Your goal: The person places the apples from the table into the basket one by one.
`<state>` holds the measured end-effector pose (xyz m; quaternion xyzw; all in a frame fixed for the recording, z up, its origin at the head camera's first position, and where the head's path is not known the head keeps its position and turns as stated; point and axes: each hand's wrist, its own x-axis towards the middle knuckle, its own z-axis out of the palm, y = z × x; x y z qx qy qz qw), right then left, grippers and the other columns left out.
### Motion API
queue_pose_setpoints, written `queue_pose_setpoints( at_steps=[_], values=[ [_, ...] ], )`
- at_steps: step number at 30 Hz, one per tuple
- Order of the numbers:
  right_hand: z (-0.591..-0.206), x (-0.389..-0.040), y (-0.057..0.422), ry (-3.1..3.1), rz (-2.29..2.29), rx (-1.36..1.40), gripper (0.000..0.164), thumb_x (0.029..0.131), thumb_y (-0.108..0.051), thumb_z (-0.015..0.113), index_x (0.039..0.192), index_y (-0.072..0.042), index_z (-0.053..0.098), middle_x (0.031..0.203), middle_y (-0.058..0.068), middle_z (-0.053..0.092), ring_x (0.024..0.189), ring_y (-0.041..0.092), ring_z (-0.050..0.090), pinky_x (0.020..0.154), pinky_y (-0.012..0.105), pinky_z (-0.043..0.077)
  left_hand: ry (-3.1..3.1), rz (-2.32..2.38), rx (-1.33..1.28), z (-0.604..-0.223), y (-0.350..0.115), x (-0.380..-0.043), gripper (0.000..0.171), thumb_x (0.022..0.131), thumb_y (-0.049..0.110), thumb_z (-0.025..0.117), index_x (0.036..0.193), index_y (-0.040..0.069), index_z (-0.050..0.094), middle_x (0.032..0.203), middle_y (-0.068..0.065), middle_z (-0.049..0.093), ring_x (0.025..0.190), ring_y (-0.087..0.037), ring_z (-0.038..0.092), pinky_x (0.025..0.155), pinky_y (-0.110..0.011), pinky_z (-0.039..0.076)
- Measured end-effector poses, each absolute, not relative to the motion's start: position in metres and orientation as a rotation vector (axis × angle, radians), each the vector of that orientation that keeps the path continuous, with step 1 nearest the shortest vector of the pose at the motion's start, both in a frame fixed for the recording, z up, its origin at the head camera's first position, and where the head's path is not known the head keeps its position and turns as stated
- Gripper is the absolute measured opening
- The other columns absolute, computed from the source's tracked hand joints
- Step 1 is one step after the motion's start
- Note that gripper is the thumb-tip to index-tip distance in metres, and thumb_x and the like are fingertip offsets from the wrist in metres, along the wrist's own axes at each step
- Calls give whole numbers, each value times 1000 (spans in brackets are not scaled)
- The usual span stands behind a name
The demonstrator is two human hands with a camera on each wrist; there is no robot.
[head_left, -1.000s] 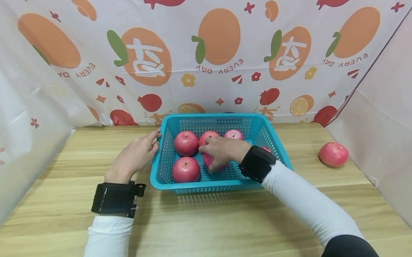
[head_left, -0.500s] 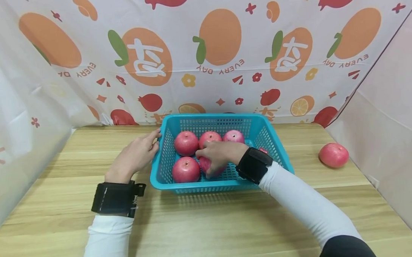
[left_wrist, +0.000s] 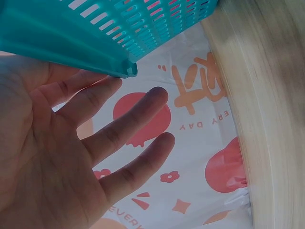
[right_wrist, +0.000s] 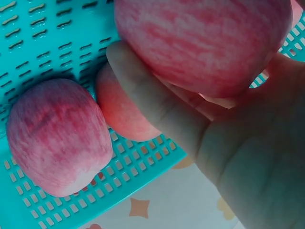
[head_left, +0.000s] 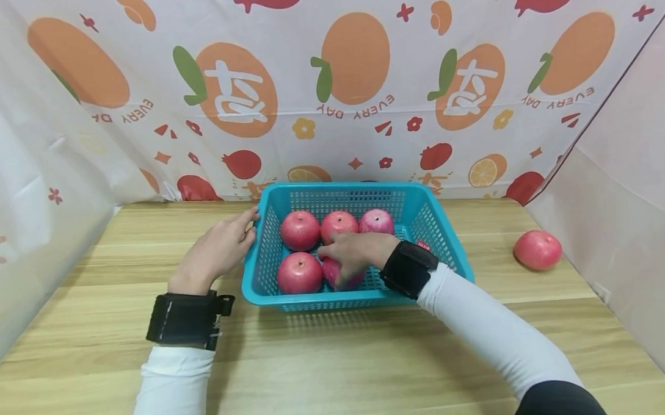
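Note:
A blue plastic basket point(head_left: 357, 297) stands on the table with several red apples in it. Inside, my right hand point(head_left: 361, 250) grips an apple point(right_wrist: 205, 43), thumb on one side, and partly covers it in the head view. That apple sits beside the front-left apple point(head_left: 300, 273). Along the back lie a left apple point(head_left: 300, 230), a middle apple point(head_left: 339, 224) and a paler right apple point(head_left: 377, 221). My left hand point(head_left: 215, 251) touches the basket's left rim; the left wrist view shows its fingers extended, several of them off the rim.
One more apple point(head_left: 538, 250) lies on the wooden table point(head_left: 338, 366) near its right edge, outside the basket. A fruit-printed sheet point(head_left: 357, 127) hangs right behind the basket. Pale sheets flank the table on both sides.
My right hand has shifted slightly left and toward the front of the basket with the apple, which now sits closer to the front-left one. My left hand stays at the rim.

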<state>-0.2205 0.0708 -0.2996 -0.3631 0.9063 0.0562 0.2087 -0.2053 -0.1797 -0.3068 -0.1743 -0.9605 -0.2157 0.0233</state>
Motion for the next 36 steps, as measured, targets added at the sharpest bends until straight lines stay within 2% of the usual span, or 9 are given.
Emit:
queue_pose_setpoints(
  at_steps=[7,20,36],
  values=[
    [-302,-220,70,2505,150,-1034,62,73,-38,71,128,-27,44,121,3,42,101,14,40,71,31,52,-2993,-663,-524,-306,-180,-204,53,95,24,43,141,5,24,132,-18,44,110,-35,43,88,-60,39],
    [-303,-223,67,2475,187,-1039,59,76,-40,68,128,-22,46,121,1,47,105,12,39,80,35,50,-2980,-663,-530,-307,-179,-205,52,95,23,42,141,5,24,131,-19,44,109,-35,44,88,-60,39],
    [-304,-226,74,2438,62,-918,67,77,-45,65,134,-19,39,128,1,45,110,14,38,87,40,46,-2973,-659,-540,-307,-179,-204,53,95,22,43,141,4,24,131,-19,44,106,-35,45,88,-59,40]
  ],
)
